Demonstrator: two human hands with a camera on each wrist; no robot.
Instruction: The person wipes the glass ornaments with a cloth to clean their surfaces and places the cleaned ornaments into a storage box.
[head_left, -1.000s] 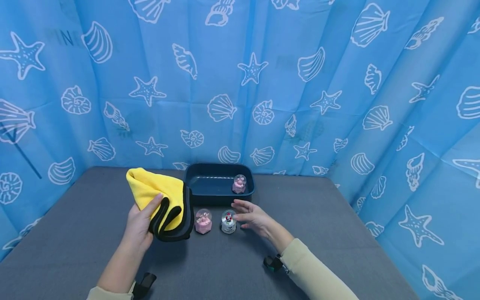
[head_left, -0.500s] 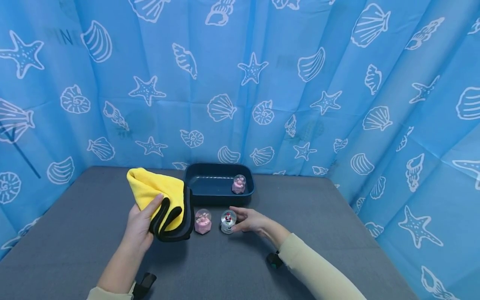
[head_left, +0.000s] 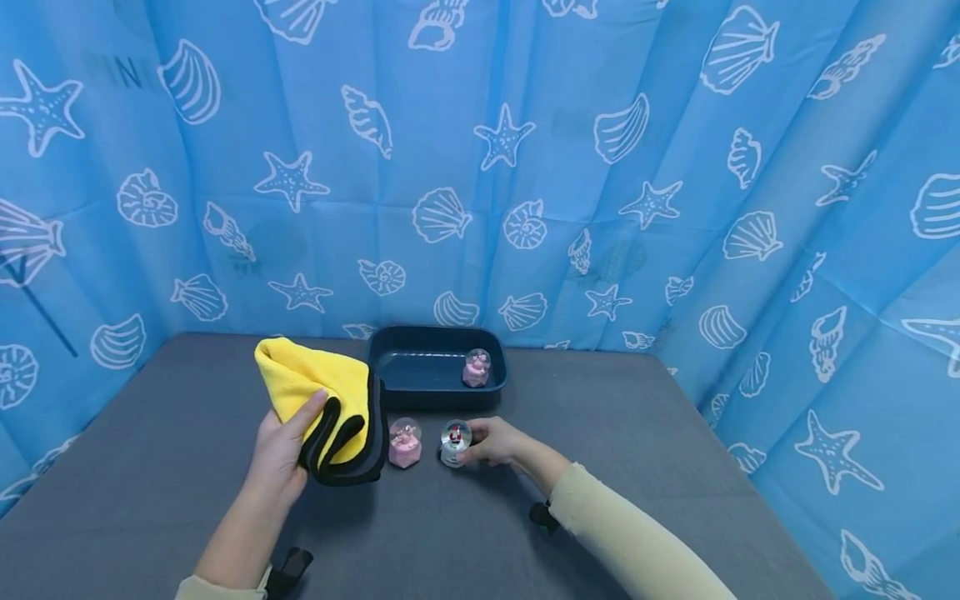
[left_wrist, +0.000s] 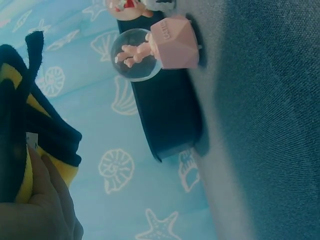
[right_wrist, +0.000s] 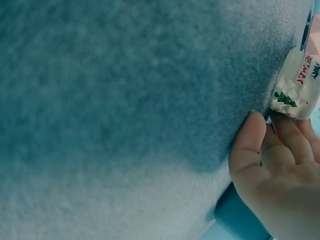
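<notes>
My left hand grips a folded yellow cloth with black edging, held above the table. In the left wrist view the cloth is bunched over my fingers. My right hand is at the right side of a white-based snow globe with a red figure inside, which stands upright on the table. The right wrist view shows the fingertips against the white base and the thumb a little apart from it. A pink snow globe stands between the cloth and the white one.
Behind the globes a dark blue rectangular tray stands on the grey table. Another pink snow globe sits in its right end. A blue curtain with shell prints hangs behind and along the sides.
My right hand has moved left to the white-based snow globe, and its thumb and fingers have come nearer together. The left hand keeps its hold on the cloth in the same place.
</notes>
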